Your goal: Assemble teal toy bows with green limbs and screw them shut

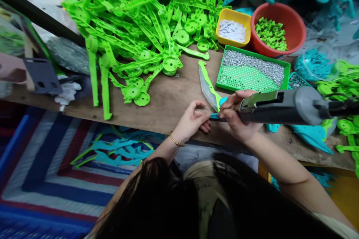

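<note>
My left hand (pixel 193 119), a gold bangle on its wrist, pinches the near end of a green and teal plastic toy piece (pixel 211 90) at the table's front edge. My right hand (pixel 237 117) is closed around a grey electric screwdriver (pixel 283 106), whose tip rests on the teal part of the same piece. The piece has a green handle-like arm and a clear blade pointing away from me.
A big heap of green plastic parts (pixel 146 26) covers the far left of the wooden table (pixel 174 101). A green tray of screws (pixel 252 69), a yellow tub (pixel 232 28) and a red bowl of green bits (pixel 277 28) stand behind my hands. Teal parts (pixel 311 136) lie right.
</note>
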The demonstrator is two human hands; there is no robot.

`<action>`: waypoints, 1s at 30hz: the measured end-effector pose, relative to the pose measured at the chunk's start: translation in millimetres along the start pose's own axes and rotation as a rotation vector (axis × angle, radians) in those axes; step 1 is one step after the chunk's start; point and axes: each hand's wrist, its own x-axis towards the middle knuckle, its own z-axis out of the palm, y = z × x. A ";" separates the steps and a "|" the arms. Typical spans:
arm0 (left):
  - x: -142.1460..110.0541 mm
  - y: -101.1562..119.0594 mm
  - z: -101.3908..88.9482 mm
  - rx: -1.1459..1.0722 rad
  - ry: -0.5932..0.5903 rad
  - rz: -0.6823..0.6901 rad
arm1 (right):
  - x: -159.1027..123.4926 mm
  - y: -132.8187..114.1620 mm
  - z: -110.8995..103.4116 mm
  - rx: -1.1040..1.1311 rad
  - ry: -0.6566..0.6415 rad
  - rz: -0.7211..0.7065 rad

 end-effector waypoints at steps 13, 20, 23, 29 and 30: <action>-3.9 2.7 -4.6 0.068 -0.003 -0.049 | 75.7 -14.2 -33.7 0.011 0.507 -0.311; -7.5 9.1 -13.9 0.482 0.013 -0.037 | 101.6 35.8 -55.8 -0.123 0.655 -0.218; -9.1 13.2 -16.9 0.640 0.145 0.125 | 98.2 40.4 -56.3 -0.170 0.645 -0.227; -5.6 18.1 -10.0 0.672 0.267 0.337 | 97.9 42.2 -60.2 -0.164 0.644 -0.254; -4.5 18.9 -6.9 0.686 0.271 0.366 | 98.0 42.4 -60.4 -0.159 0.636 -0.253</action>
